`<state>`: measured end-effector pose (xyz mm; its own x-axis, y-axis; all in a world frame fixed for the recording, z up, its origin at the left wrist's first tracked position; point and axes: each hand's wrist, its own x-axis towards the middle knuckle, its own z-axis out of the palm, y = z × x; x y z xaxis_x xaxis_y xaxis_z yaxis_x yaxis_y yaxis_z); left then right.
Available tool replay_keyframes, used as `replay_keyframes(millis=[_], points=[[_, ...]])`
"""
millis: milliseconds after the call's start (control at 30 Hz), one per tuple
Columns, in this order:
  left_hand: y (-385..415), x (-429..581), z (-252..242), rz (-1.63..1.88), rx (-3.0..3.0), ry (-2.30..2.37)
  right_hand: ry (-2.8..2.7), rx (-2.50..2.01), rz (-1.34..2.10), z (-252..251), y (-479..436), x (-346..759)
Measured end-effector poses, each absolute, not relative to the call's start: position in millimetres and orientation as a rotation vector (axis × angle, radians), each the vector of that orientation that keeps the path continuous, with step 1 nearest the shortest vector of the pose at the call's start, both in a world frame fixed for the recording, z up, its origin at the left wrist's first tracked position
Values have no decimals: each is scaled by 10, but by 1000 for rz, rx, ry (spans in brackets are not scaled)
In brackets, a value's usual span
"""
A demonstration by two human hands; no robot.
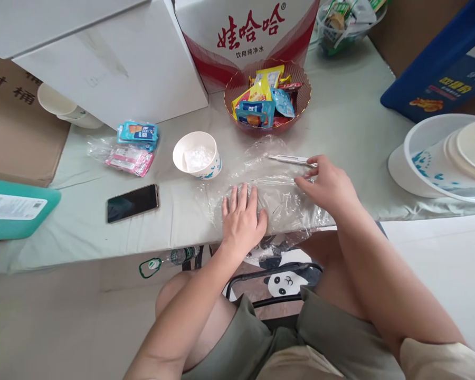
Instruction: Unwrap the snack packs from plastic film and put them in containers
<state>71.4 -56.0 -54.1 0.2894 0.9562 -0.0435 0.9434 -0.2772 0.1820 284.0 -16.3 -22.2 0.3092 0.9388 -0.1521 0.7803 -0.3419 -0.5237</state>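
Observation:
My left hand point(241, 219) lies flat with fingers spread on a crumpled sheet of clear plastic film point(281, 206) near the table's front edge. To its right, my right hand point(329, 184) has its fingers curled over the near end of a slim silver-white tool, like a utility knife point(288, 159). The tool's other end points left over the film; its held end is partly hidden. Behind my left hand, a white paper cup point(211, 168) with a blue print stands upright, with clear crumpled plastic inside.
A glass bowl point(230, 113) of snack packets stands behind. At left lie a phone point(133, 203) and blue and pink packets point(130, 158). A white tub point(399, 169) with paper cups is at right. Large boxes point(114, 63) line the back; a teal container point(19, 208) is far left.

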Motion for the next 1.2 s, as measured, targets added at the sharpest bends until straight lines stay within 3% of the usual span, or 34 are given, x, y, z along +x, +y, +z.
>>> replay_keyframes(millis=[167,367,500,600,767,867,1033,1200], points=[[-534,748,-547,146,2348,1794,-1546,-2172,685,-180,-158,2905],[-472,840,-541,120,2274,1799,-1789,-1617,349,44,-336,2649],[-456,885,-547,49,2247,1768,-2033,-1464,327,89,-479,2360],[-459,804,-561,242,2290,1760,-2097,-1390,369,67,-524,2296],[-387,383,-557,984,2319,1622,-1778,-1207,808,183,-505,2606],[-293,93,-522,1237,2284,1442,-1691,-1012,1213,284,-464,2832],[-199,-128,-362,1032,2228,1154,-1834,-637,1832,322,-397,2866],[-209,-2,-182,781,2188,1006,-1923,-443,2072,270,-391,2657]])
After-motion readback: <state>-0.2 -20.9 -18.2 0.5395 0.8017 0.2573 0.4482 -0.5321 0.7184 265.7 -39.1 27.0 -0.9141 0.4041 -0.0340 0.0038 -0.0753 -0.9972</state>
